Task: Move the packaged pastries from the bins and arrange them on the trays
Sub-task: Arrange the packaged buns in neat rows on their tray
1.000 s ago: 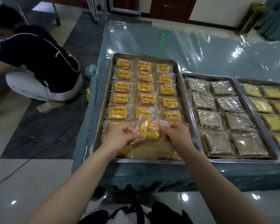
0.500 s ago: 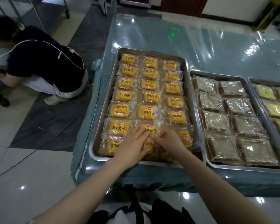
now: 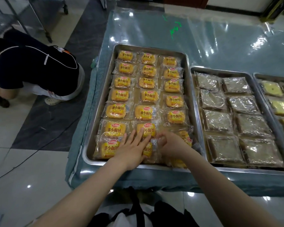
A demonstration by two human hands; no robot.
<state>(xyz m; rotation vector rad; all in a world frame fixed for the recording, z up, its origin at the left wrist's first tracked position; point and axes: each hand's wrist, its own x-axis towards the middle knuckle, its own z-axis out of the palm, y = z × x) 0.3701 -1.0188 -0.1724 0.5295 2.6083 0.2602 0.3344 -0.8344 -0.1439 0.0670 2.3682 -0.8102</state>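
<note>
A steel tray (image 3: 105,89) on the table holds three columns of yellow packaged pastries (image 3: 147,95) in clear wrappers. My left hand (image 3: 131,148) lies flat, fingers apart, pressing on the packages in the near middle of the tray, fingertips on one pastry (image 3: 148,129). My right hand (image 3: 170,145) is beside it, fingers pinched on the clear wrapper edge of the near middle pastry (image 3: 147,149). Another yellow pastry (image 3: 185,138) lies tilted at the tray's near right corner, partly behind my right hand.
A second steel tray (image 3: 202,115) to the right holds brown wrapped pastries (image 3: 218,120). A third tray (image 3: 259,77) at far right has pale yellow ones. Clear plastic covers the table (image 3: 203,38). A person (image 3: 34,71) crouches on the floor at left.
A second ago both hands held one yellow pastry above the tray's near end. They have since lowered it into the near middle rows, and the left hand has flattened onto the packages.
</note>
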